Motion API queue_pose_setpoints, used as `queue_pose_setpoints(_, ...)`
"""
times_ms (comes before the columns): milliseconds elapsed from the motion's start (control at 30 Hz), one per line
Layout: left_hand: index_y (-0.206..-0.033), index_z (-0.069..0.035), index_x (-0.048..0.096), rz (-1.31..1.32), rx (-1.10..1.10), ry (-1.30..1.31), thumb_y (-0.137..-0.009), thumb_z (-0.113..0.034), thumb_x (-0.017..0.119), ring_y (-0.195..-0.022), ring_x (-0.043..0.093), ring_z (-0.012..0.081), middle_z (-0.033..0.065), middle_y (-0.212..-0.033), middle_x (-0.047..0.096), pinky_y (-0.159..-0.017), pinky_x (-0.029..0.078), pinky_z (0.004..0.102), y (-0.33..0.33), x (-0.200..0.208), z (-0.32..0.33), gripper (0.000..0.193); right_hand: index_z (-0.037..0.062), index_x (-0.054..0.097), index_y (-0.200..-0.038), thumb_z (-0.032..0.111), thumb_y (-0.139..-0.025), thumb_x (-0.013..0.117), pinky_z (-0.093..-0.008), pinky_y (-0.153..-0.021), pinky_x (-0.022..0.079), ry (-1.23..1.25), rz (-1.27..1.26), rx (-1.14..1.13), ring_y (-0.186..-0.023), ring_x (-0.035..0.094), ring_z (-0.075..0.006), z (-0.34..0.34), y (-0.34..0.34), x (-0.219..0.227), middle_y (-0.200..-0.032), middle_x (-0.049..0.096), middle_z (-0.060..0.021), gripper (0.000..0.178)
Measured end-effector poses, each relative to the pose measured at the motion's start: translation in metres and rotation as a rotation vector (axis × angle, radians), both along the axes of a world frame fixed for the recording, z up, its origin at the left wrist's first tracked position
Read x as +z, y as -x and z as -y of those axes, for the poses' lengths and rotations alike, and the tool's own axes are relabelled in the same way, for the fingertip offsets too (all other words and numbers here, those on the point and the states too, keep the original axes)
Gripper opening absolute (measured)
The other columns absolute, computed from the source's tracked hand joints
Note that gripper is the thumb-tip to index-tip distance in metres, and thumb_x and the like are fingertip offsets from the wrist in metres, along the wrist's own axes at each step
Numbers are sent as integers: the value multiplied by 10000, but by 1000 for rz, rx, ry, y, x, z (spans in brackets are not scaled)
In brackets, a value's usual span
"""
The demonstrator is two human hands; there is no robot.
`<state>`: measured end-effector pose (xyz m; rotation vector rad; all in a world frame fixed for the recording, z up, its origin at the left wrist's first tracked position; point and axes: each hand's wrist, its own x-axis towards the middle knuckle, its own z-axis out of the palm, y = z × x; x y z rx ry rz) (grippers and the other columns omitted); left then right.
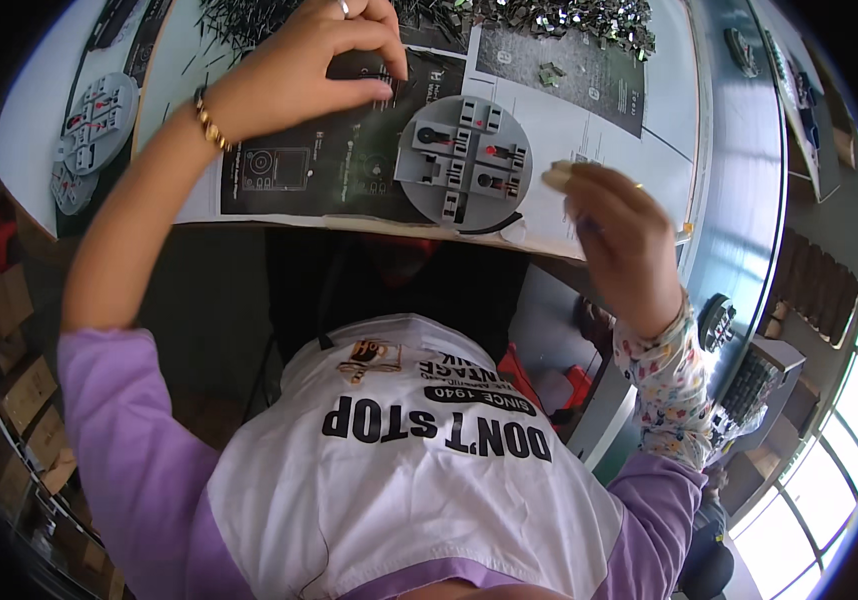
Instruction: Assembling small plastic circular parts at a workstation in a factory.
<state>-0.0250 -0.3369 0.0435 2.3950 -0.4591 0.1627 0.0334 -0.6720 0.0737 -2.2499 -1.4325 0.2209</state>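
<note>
A round grey fixture (464, 205) lies near the table's front edge, with raised blocks, black parts and small red parts on it. My left hand (314, 75) hovers over the far left of the table, beside a pile of thin black strips (239, 25). Its thumb and forefinger curve toward each other with a gap between them, and no held piece shows. Just right of the fixture, my right hand (624, 215) is raised and slightly blurred. Its fingers are bunched together, and I cannot make out what, if anything, is in them.
Small shiny metal pieces (589, 25) are heaped at the back, with a few loose pieces (551, 74) nearer. Dark printed sheets (294, 180) cover part of the table. More grey round fixtures (99, 115) stand at the left. A glossy rail (739, 150) runs along the right side.
</note>
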Motion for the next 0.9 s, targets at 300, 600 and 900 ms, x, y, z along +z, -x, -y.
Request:
queue_pose_setpoints(300, -1068, -46, 655, 166, -155, -343, -833, -40, 749, -1067, 616, 226, 57, -1124, 647, -958, 486, 363, -9, -17, -4, 253, -5, 679, -1134, -19, -893, 646, -303, -733, 546, -109, 40, -148, -790, 663, -190, -26, -84, -16, -1046, 681, -120, 244)
queue_pose_setpoints(600, -1005, -63, 713, 676, -323, 102, -798, -186, 783, -1248, 454, 353, 161, -1304, 542, -1090, 339, 450, -36, -56, -4, 251, 24, 632, -1064, 16, -875, 661, -360, -695, 551, 115, 519, 81, -774, 667, -297, -54, -98, -36, -983, 671, -105, 191)
queue_pose_setpoints(900, -1105, -48, 711, 101, 10, 13, -819, -161, 762, -1249, 478, 366, 180, -1272, 584, -1105, 340, 452, -19, -15, 27, 311, 11, 648, -1044, -61, -858, 627, -313, -661, 534, 43, 77, -129, -715, 657, -229, -15, -44, -6, -954, 660, -111, 201)
